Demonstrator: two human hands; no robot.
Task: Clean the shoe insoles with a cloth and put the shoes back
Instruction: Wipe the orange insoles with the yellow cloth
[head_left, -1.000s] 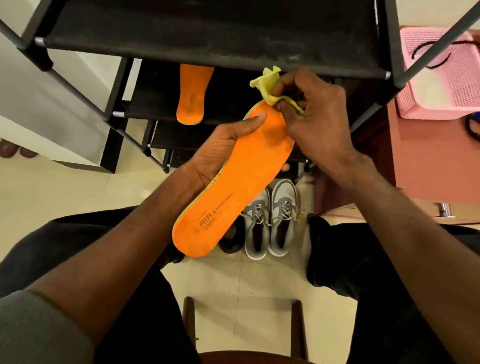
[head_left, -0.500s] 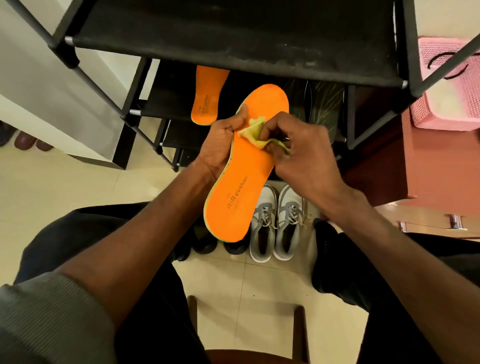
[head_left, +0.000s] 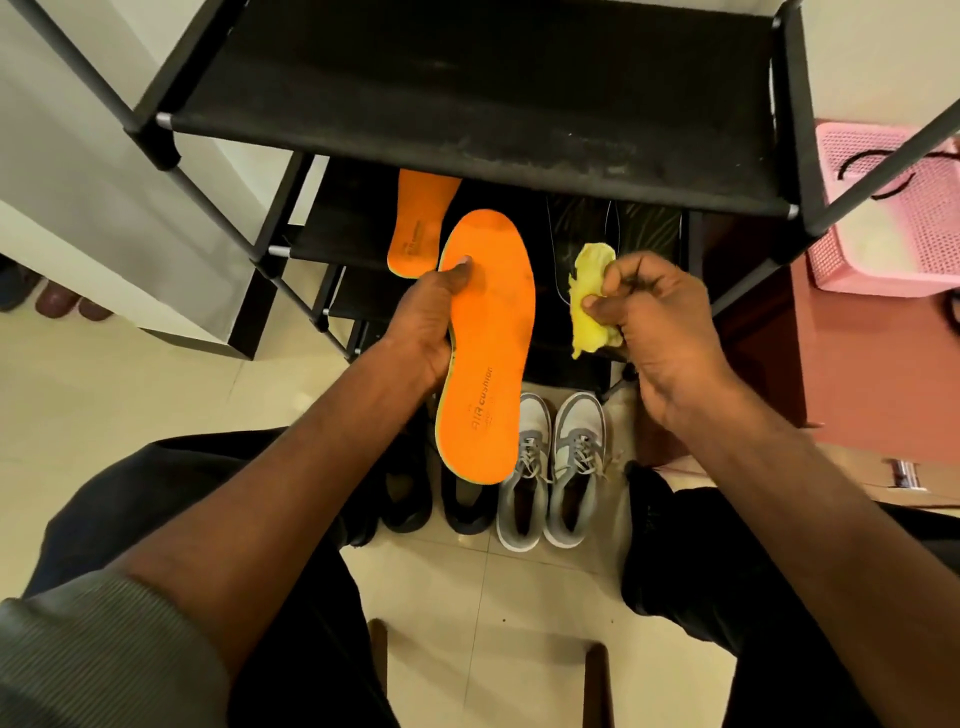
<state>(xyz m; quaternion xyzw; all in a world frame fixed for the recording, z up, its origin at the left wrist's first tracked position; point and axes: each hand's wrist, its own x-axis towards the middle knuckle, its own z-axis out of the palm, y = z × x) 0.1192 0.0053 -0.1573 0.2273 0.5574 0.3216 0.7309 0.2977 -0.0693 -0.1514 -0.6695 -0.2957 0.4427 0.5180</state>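
I am holding the insole (head_left: 485, 353) in my left hand (head_left: 423, 332), thumb pressing on its orange face and the other fingers wrapping behind its left edge, so it is standing nearly upright in the air in front of the rack (head_left: 467, 104), toe end up and heel end hanging just above the shoes on the floor. My right hand (head_left: 660, 322) is curling round the cloth (head_left: 592, 301), a crumpled yellow wad pinched between thumb and fingers, and it is sitting just beside the insole on the right, not touching it. I am judging this to be the wiping step on this insole, with the cloth off the surface for the moment; I am seeing faint dull marks around the middle of the orange face, though I cannot tell if they are dirt or shading. The next move, as I am reading it, is calling for the cloth to come across onto the face while my left hand is keeping the insole steady against the push. A second insole (head_left: 418, 228) is lying on a lower shelf of the rack, behind the one I am holding. The grey shoes (head_left: 550, 467) are standing as a pair on the floor, with the black shoes (head_left: 436, 493) just to their left, all waiting to go back.
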